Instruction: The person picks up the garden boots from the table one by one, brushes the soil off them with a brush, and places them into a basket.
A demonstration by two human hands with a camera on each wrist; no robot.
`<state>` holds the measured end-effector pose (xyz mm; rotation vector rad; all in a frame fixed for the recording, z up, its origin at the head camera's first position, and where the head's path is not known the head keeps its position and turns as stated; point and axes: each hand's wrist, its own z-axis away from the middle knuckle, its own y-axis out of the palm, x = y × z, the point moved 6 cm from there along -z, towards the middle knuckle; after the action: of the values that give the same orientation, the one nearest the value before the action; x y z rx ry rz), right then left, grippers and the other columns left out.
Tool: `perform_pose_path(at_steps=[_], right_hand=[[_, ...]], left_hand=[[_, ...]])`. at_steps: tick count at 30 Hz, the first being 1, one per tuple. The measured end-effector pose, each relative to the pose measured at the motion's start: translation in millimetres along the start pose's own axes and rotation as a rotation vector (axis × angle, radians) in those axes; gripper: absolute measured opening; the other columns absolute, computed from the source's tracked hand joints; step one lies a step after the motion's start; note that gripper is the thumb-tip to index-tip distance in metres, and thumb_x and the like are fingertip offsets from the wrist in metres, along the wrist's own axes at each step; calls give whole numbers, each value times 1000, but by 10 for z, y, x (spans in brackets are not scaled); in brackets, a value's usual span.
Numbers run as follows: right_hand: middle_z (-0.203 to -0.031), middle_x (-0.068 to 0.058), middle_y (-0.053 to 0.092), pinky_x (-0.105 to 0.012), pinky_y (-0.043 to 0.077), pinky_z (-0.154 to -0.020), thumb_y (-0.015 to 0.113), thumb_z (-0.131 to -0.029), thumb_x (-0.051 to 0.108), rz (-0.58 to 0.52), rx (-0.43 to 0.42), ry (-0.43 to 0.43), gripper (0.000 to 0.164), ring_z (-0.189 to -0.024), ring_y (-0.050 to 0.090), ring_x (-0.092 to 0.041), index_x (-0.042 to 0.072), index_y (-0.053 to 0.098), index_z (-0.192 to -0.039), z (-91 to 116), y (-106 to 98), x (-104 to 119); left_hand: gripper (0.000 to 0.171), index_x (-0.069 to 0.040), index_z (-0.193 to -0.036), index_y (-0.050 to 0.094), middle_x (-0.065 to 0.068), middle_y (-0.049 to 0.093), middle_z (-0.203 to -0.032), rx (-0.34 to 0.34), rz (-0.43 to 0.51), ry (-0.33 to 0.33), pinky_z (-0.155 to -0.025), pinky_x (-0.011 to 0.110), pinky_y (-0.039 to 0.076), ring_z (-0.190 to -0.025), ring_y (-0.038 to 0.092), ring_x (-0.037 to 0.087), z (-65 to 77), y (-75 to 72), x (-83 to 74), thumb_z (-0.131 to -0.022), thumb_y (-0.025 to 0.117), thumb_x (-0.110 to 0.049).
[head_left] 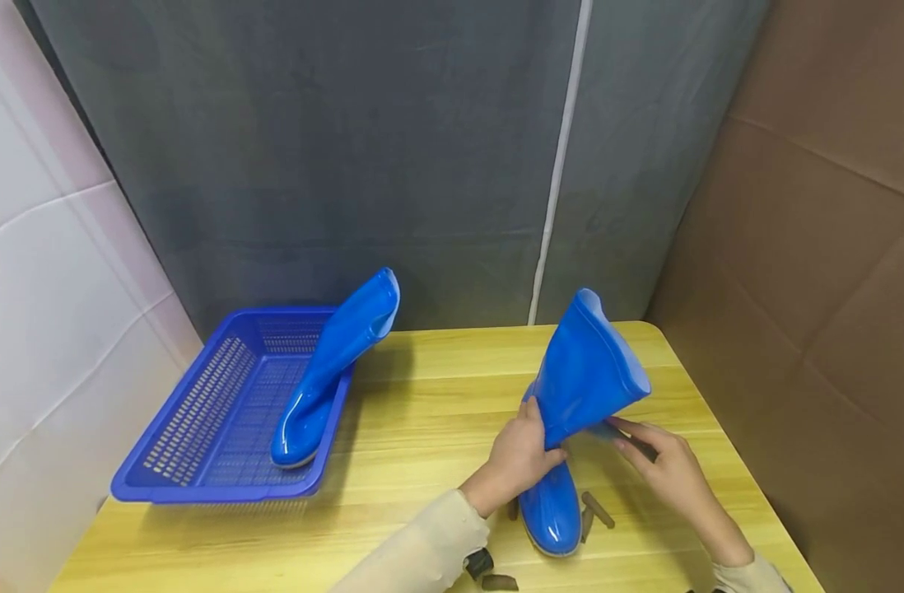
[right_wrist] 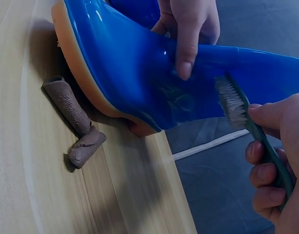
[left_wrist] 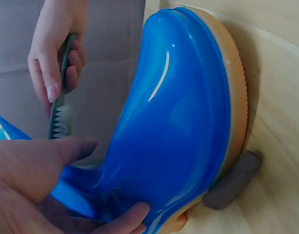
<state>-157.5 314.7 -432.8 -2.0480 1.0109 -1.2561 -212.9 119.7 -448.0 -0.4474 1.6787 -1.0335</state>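
A glossy blue rubber boot (head_left: 581, 371) with a tan sole stands on the table, toe toward me, its shaft leaning back to the right. Around its ankle my left hand (head_left: 517, 457) grips, the thumb lying across the front. My right hand (head_left: 667, 469) holds a scrub brush (right_wrist: 261, 136) by its dark green handle, on the boot's right side. White bristles (right_wrist: 231, 103) overlap the shaft in the right wrist view. Faint smudges mark the blue surface near my left thumb. Brown clay-like rolls (right_wrist: 67, 105) lie beside the sole.
At the left, a blue perforated basket (head_left: 178, 395) holds a second blue boot (head_left: 326, 362), which leans over its right rim. Another brown piece (head_left: 500, 583) lies at the near edge of view. A grey cloth wall (head_left: 348, 165) stands behind the table, a brown one (head_left: 808, 247) at right.
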Motion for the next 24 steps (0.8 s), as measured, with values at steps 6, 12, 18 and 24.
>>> perform_pose_path(at_steps=[6, 12, 18, 24], right_hand=[[-116, -7, 75, -50, 57, -88, 68, -93, 15, -7, 6, 7, 27, -107, 70, -33, 11, 72, -119, 2, 10, 12], [-114, -13, 75, -52, 56, -86, 68, -93, 16, 9, 42, 20, 26, -105, 70, -36, 5, 73, -116, 27, 40, -33], [-116, -8, 75, -48, 58, -87, 67, -94, 20, 14, 87, 43, 26, -107, 70, -32, 11, 73, -118, 97, 84, -94], [-119, -6, 74, -33, 60, -81, 65, -95, 22, -21, 121, 82, 27, -107, 71, -29, 16, 72, -121, 125, 93, -137]], left_hand=[[75, 13, -144, 37, 25, 68, -119, -107, -105, -7, -74, 38, 63, -93, 74, 31, -7, 28, -15, -89, 74, -23], [67, 8, -145, 39, 23, 69, -119, -143, -105, -3, -77, 37, 63, -97, 74, 30, 8, 48, 7, -91, 69, -16], [65, 8, -145, 39, 23, 71, -113, -165, -36, -14, -75, 40, 63, -93, 75, 31, 18, 29, 52, -90, 68, -10], [63, 8, -145, 40, 22, 72, -110, -183, 53, -32, -74, 43, 63, -89, 75, 32, 18, -10, 106, -89, 65, -4]])
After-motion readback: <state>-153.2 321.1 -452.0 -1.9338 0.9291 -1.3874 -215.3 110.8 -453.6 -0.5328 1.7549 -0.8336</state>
